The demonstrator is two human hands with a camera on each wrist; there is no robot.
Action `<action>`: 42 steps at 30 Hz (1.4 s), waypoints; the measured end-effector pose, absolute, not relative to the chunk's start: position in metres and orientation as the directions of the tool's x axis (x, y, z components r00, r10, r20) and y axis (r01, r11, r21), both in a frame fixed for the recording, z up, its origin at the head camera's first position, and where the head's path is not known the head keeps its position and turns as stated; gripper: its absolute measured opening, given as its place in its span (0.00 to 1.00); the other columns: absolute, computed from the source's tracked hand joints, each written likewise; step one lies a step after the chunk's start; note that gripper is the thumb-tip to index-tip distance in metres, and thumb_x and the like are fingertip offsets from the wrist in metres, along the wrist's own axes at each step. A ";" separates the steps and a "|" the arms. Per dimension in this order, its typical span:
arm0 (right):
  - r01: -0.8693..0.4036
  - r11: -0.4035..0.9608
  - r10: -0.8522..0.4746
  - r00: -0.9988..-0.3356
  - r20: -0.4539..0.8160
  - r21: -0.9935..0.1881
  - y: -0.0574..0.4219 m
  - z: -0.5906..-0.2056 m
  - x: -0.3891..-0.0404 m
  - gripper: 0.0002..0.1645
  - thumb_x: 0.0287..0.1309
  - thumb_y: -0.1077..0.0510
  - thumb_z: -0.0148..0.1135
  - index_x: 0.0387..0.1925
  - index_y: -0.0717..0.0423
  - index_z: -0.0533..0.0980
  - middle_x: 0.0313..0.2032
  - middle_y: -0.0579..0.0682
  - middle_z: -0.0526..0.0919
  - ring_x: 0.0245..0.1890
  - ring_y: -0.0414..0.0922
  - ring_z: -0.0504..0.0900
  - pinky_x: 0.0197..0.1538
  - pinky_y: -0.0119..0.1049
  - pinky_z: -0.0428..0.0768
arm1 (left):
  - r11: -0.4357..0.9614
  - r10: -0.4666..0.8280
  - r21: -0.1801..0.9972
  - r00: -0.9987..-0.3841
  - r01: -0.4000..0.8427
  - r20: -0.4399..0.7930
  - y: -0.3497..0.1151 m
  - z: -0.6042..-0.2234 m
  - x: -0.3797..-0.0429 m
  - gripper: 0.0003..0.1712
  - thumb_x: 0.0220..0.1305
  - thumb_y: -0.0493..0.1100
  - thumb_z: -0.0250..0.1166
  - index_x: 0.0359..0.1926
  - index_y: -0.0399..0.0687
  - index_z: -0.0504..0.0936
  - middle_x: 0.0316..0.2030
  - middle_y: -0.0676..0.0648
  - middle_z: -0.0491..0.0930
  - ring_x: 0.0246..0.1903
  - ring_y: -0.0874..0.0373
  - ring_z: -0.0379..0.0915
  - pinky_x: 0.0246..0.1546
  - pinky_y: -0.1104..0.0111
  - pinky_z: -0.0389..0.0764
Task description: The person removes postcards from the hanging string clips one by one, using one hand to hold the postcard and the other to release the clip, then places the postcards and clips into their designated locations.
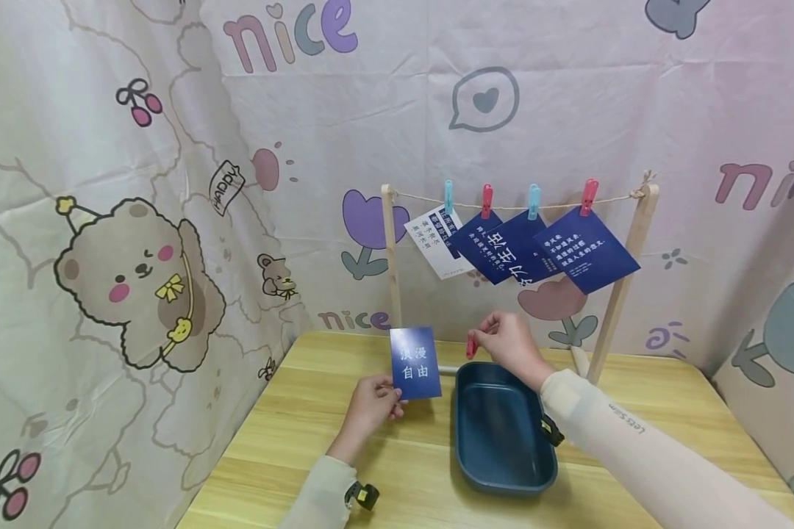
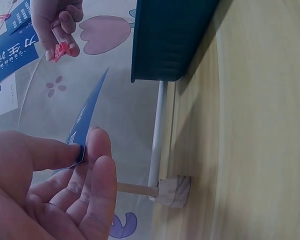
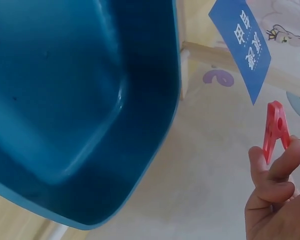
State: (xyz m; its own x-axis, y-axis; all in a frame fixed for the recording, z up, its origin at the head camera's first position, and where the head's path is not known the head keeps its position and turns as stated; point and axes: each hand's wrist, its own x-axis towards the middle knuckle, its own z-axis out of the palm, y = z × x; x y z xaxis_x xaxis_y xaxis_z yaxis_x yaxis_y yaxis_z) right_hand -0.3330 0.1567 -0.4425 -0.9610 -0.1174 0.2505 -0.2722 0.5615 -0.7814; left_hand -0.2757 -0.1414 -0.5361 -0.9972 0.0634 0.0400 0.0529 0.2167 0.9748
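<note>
A dark blue card (image 1: 415, 362) with white characters is pinched at its lower left corner by my left hand (image 1: 373, 405), which holds it up above the table. In the left wrist view the thumb lies on one face of the card (image 2: 89, 117) and the fingers behind it. My right hand (image 1: 508, 342) pinches a red clothespin (image 1: 471, 345) between thumb and fingertips, over the far end of the blue basin (image 1: 503, 485). The right wrist view shows the clothespin (image 3: 276, 127) apart from the card (image 3: 242, 45), its legs between the fingertips.
Behind the hands stands a wooden frame (image 1: 609, 316) with a string (image 1: 423, 200) across its top. Several cards (image 1: 589, 253) hang from it by red and light blue clothespins (image 1: 448, 197). The basin sits on the wooden table (image 1: 271, 441), against a printed curtain backdrop (image 1: 397, 95).
</note>
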 end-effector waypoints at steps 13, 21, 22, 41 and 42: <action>-0.194 0.588 -0.131 -0.981 0.144 -0.785 0.153 -0.459 -0.333 0.13 0.69 0.53 0.74 0.36 0.58 0.82 0.26 0.59 0.88 0.16 0.45 0.78 0.20 0.37 0.77 | 0.250 0.067 0.967 -0.997 0.040 0.024 -0.140 -0.542 -0.275 0.22 0.73 0.28 0.63 0.64 0.17 0.74 0.37 0.33 0.90 0.25 0.57 0.86 0.31 0.62 0.91; -0.174 0.599 -0.133 -0.984 0.117 -0.782 0.152 -0.473 -0.330 0.12 0.67 0.54 0.76 0.37 0.58 0.82 0.22 0.51 0.84 0.17 0.45 0.79 0.21 0.36 0.77 | 0.251 0.084 0.967 -0.996 0.035 0.014 -0.139 -0.547 -0.272 0.19 0.74 0.28 0.63 0.61 0.19 0.77 0.35 0.34 0.90 0.24 0.57 0.85 0.31 0.57 0.92; -0.173 0.605 -0.129 -0.985 0.118 -0.777 0.151 -0.474 -0.330 0.12 0.67 0.54 0.76 0.36 0.58 0.82 0.23 0.51 0.85 0.18 0.45 0.79 0.22 0.36 0.77 | 0.249 0.084 0.968 -0.996 0.028 0.008 -0.139 -0.548 -0.272 0.19 0.74 0.28 0.63 0.61 0.20 0.77 0.35 0.34 0.91 0.24 0.57 0.85 0.32 0.57 0.92; -0.077 0.628 -0.115 -0.993 0.007 -0.774 0.142 -0.498 -0.324 0.12 0.67 0.55 0.77 0.33 0.56 0.81 0.22 0.49 0.82 0.18 0.44 0.78 0.21 0.35 0.76 | 0.252 0.096 0.967 -0.993 -0.036 -0.062 -0.139 -0.563 -0.273 0.14 0.74 0.30 0.63 0.55 0.23 0.80 0.34 0.36 0.90 0.24 0.58 0.84 0.30 0.64 0.90; -0.072 0.632 -0.111 -0.994 0.002 -0.771 0.142 -0.499 -0.325 0.13 0.67 0.55 0.77 0.33 0.55 0.80 0.22 0.49 0.82 0.18 0.44 0.77 0.21 0.34 0.75 | 0.250 0.098 0.967 -0.993 -0.042 -0.068 -0.138 -0.564 -0.272 0.14 0.74 0.30 0.63 0.55 0.23 0.80 0.34 0.36 0.90 0.25 0.58 0.85 0.30 0.64 0.90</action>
